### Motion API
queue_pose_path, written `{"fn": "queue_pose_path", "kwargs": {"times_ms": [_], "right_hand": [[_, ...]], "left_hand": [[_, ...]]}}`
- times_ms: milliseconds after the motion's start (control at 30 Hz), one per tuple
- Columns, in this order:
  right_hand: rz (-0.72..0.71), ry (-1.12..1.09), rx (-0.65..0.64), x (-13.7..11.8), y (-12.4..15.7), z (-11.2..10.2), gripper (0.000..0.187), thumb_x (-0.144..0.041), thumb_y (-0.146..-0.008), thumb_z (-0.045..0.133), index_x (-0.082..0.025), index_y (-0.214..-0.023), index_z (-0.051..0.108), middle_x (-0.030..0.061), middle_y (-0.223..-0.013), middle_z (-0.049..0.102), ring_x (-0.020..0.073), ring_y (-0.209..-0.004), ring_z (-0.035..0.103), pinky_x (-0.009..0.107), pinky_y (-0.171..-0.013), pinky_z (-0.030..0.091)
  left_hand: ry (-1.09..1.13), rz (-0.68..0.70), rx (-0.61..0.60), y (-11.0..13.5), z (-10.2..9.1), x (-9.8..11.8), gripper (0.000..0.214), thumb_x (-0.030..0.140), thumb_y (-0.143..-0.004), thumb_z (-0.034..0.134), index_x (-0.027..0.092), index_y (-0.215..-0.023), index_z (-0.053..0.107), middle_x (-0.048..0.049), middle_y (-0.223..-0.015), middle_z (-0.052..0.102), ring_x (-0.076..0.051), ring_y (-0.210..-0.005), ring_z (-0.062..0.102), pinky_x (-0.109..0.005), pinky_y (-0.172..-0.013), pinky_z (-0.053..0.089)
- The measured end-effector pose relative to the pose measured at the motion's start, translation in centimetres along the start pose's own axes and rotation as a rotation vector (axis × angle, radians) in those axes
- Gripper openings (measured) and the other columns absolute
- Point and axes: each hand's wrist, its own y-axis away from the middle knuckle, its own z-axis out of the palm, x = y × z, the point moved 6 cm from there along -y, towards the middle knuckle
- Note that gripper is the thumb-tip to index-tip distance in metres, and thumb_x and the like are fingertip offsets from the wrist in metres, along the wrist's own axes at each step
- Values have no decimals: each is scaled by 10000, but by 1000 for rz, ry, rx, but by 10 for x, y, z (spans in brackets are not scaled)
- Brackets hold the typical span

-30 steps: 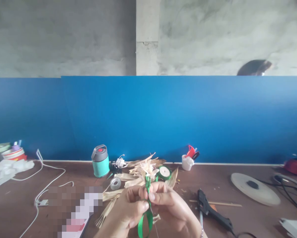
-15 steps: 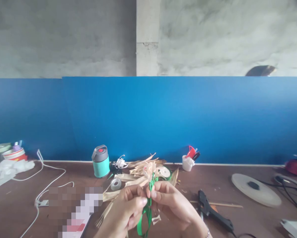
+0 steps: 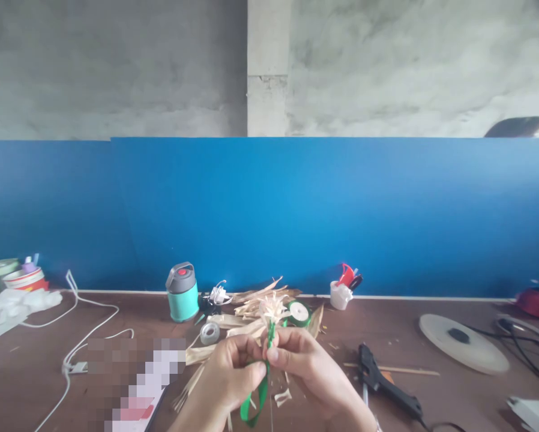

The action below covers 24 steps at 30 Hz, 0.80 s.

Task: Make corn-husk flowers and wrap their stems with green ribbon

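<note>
Between my two hands stands a flower of pale dried husk (image 3: 273, 307), its stem bound in green ribbon (image 3: 271, 331). My left hand (image 3: 233, 369) pinches the ribbon against the stem from the left, and a loose green loop hangs below its fingers. From the right, my right hand (image 3: 308, 360) grips the stem between thumb and forefinger. A thin wire-like stem shows below the hands. Behind them lie dried husk strips (image 3: 246, 327) and a spool of green ribbon (image 3: 299, 313).
A black glue gun (image 3: 382, 381) and a thin stick (image 3: 413, 370) lie to the right, near a round white disc (image 3: 463, 343). A teal flask (image 3: 182, 303), clear tape roll (image 3: 209, 333) and white pen cup (image 3: 341, 295) stand farther back. White cable (image 3: 93, 327) runs along the left.
The flower head has turned and now shows its frayed top more fully. The hanging ribbon loop has swung left. Beyond the blue partition, a dark rounded shape has moved right.
</note>
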Motion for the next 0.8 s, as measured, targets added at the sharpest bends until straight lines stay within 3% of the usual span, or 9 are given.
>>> {"fn": "queue_pose_path", "kwargs": {"times_ms": [233,467,567,700,800], "right_hand": [[-51,238,43,-12,3,-3,377,-479,-696,767,-127,-682,634,3,-644,557,105,-579,464,235,-552,341],[-45,418,141,-18,3,-3,338,-429,-673,784,-141,-611,619,-14,-615,529,107,-579,429,236,-544,314],[-68,304,106,-17,3,-2,308,-387,-655,814,-141,-611,632,-20,-601,542,99,-572,439,225,-551,331],[-47,-31,-100,-10,3,7,249,-351,-682,813,-139,-785,732,17,-755,630,88,-608,484,208,-572,364],[-3,-134,-171,-3,3,10,247,-313,-685,820,-144,-858,772,22,-760,645,70,-586,469,194,-548,346]], "left_hand": [[-15,33,-25,4,-1,2,135,198,-603,670,176,-618,538,106,-451,385,-30,-389,184,-186,-391,120],[-194,60,68,-1,-9,0,126,164,-556,682,165,-544,557,45,-484,504,-74,-462,374,-184,-423,233],[-140,42,49,0,-9,0,139,208,-589,691,161,-569,562,51,-480,488,-61,-441,348,-181,-415,207],[96,-53,-80,4,0,-1,198,246,-610,682,181,-586,496,96,-439,405,-2,-340,182,-180,-366,102],[202,-107,-147,7,4,-3,201,211,-586,685,190,-613,486,131,-418,339,20,-316,101,-173,-341,45]]}}
